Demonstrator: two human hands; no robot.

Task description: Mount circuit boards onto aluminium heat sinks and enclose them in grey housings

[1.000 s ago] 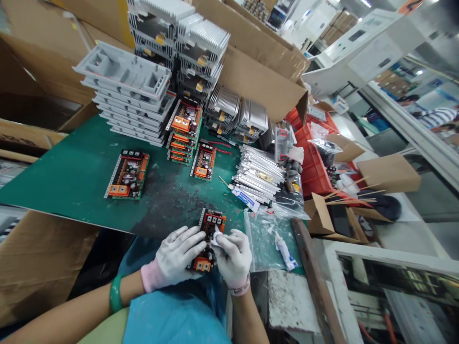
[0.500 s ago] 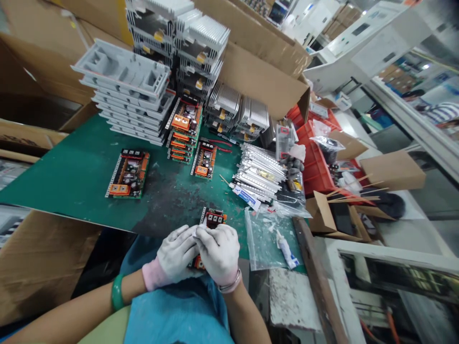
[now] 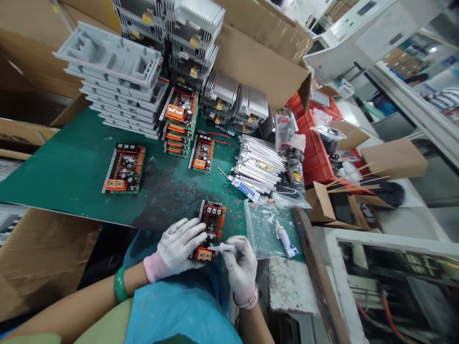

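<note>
My left hand (image 3: 177, 246), in a white glove with a pink cuff, grips the left edge of a black-and-orange circuit board (image 3: 212, 228) at the near edge of the green work mat (image 3: 64, 184). My right hand (image 3: 242, 265) pinches a small white wad of cloth or tissue (image 3: 227, 248) against the board's lower right side. Part of the board's left edge lies behind my left fingers. Two similar boards (image 3: 124, 168) (image 3: 201, 152) lie flat on the mat, and a stack of boards (image 3: 178, 126) stands beyond them.
Stacked grey plastic housings (image 3: 114, 81) and finned aluminium heat sinks (image 3: 191, 28) stand at the mat's far side. A pile of metal strips (image 3: 258, 165) and a plastic bag with a white tube (image 3: 285, 240) lie right, before a red crate (image 3: 311, 148).
My right hand has moved off the top of the board toward the lower right, uncovering most of the board. The white wad now shows between my right fingers and the board.
</note>
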